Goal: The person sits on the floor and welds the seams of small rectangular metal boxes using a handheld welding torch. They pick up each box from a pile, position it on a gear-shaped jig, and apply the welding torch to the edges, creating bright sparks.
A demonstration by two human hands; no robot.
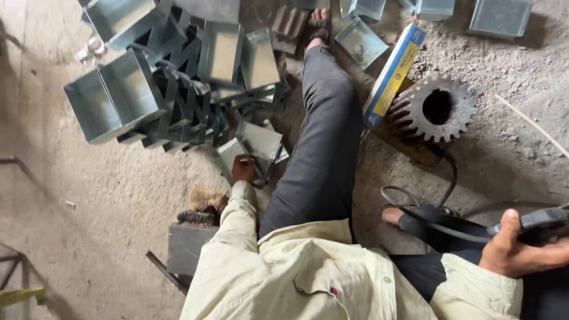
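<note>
Grey metal box (258,142) under left hand (242,168); black tool (542,220) in right hand (515,252).

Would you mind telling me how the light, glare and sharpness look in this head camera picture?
Head view: soft, even daylight with faint shadows under the metal boxes and the gear; mild sheen on the box faces, no harsh glare; wide-angle stretching toward the edges; the right hand is slightly blurred, the left hand fairly sharp.

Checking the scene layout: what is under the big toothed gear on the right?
The gear lies on a yellowish slab, beside a long blue-and-yellow box. The slab's middle and the floor beneath are covered.
</note>
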